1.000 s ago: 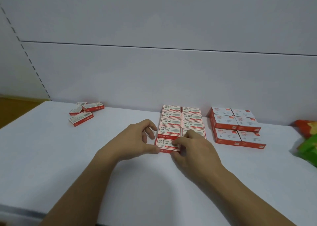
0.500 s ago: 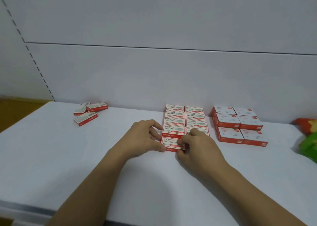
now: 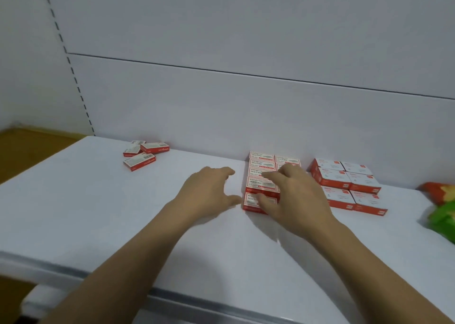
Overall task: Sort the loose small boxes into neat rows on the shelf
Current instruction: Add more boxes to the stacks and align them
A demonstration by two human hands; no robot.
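Small red-and-white boxes lie flat in two neat columns [image 3: 261, 166] against the back wall of the white shelf [image 3: 98, 213]. The nearest box [image 3: 251, 201] sits at the front of the left column. My right hand [image 3: 293, 195] rests on the columns, fingers spread, with its thumb on that front box. My left hand [image 3: 209, 193] hovers just left of the columns, fingers apart, its thumb near the front box's left edge. Three loose boxes [image 3: 144, 152] lie scattered at the back left.
A block of larger red-and-white boxes [image 3: 344, 185] stands right of the columns. Orange and green snack bags [image 3: 443, 208] lie at the far right edge. The shelf's front lip [image 3: 172, 296] runs below my forearms. A wooden floor shows at far left.
My left hand has let go of the front box and drawn slightly left, fingers opening. My right hand has slid forward over the columns. The view has shifted left.
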